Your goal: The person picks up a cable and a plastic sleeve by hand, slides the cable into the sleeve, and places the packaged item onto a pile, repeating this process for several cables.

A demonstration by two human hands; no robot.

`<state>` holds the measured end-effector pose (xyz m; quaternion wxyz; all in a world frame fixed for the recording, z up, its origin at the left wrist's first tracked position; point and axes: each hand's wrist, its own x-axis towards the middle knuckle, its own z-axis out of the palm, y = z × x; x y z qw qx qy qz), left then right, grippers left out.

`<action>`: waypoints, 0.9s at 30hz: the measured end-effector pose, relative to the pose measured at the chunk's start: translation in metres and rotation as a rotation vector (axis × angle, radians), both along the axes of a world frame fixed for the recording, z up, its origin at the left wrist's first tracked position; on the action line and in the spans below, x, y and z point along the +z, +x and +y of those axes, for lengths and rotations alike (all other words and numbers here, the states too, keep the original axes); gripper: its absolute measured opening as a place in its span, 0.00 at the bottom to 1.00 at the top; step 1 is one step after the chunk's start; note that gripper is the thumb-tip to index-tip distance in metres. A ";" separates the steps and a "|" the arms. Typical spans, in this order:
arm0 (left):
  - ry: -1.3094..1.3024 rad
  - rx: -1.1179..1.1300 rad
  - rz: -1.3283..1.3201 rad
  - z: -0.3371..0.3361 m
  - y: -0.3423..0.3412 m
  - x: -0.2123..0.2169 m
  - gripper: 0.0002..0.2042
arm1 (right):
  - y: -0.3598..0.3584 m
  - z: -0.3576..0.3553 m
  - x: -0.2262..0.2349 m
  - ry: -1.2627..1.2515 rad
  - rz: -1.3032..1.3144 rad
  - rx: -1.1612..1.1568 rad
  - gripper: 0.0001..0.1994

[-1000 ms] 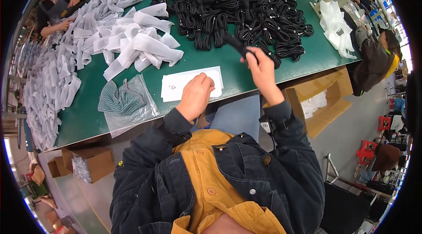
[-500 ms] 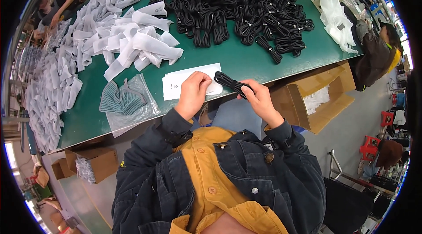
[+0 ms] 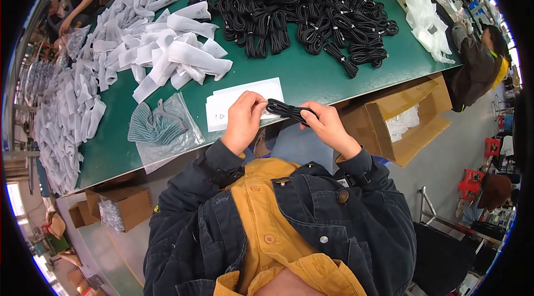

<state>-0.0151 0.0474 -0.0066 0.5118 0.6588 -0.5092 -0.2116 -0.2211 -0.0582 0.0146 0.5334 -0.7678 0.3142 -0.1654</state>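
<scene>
My right hand point(image 3: 328, 128) is closed round one end of a folded black cable bundle point(image 3: 286, 110), thumb on top. The bundle's looped free end points left and reaches the fingertips of my left hand point(image 3: 245, 120). My left fingers are pinched together over the right part of a stack of flat white plastic sleeves point(image 3: 218, 108), which lies at the table's front edge. Whether they grip the top sleeve's edge or the cable's end is too small to tell.
On the green table point(image 3: 334, 87) are a heap of black cable bundles point(image 3: 300, 9), a pile of white sleeves point(image 3: 178, 54) and a knitted piece in a clear bag point(image 3: 158, 126). Cardboard boxes point(image 3: 409, 123) point(image 3: 125, 207) stand below. Another person point(image 3: 475, 68) sits at the right.
The cable bundle has moved slightly left and its free end has dipped, coming up to my left fingertips. My right hand has shifted a little left with it.
</scene>
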 end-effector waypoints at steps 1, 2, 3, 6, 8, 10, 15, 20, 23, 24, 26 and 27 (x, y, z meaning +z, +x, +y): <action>0.001 -0.001 0.000 0.000 0.000 0.000 0.03 | 0.000 -0.001 0.000 0.001 0.000 -0.001 0.12; -0.043 -0.008 -0.075 0.000 0.001 0.001 0.03 | 0.001 -0.003 -0.001 0.139 0.010 -0.028 0.12; -0.088 -0.015 -0.150 -0.001 0.001 0.003 0.03 | 0.001 -0.005 -0.002 0.276 0.019 -0.054 0.12; -0.095 -0.028 -0.236 0.001 0.003 0.002 0.03 | 0.002 -0.005 -0.004 0.403 0.003 -0.116 0.12; -0.020 -0.040 -0.255 0.003 0.004 0.000 0.03 | 0.001 -0.002 -0.006 0.380 -0.048 -0.186 0.12; -0.009 -0.036 -0.241 0.004 0.005 0.000 0.02 | 0.001 0.002 -0.006 0.327 -0.056 -0.176 0.12; 0.019 -0.014 -0.172 0.004 0.005 0.001 0.02 | 0.002 0.008 -0.004 0.032 -0.073 -0.091 0.11; -0.036 0.001 -0.187 0.003 0.004 0.003 0.02 | 0.000 0.009 -0.013 -0.326 0.001 -0.097 0.10; -0.015 0.000 -0.160 0.004 0.003 0.003 0.02 | -0.001 0.010 -0.014 -0.371 -0.035 -0.131 0.10; -0.005 0.000 -0.147 0.004 0.003 0.003 0.02 | 0.000 0.010 -0.013 -0.394 -0.054 -0.148 0.10; 0.016 0.006 -0.123 0.004 0.003 0.003 0.02 | 0.000 0.011 -0.011 -0.396 -0.059 -0.124 0.10; 0.037 0.013 -0.098 0.005 0.003 0.004 0.02 | 0.000 0.012 -0.010 -0.398 -0.064 -0.100 0.10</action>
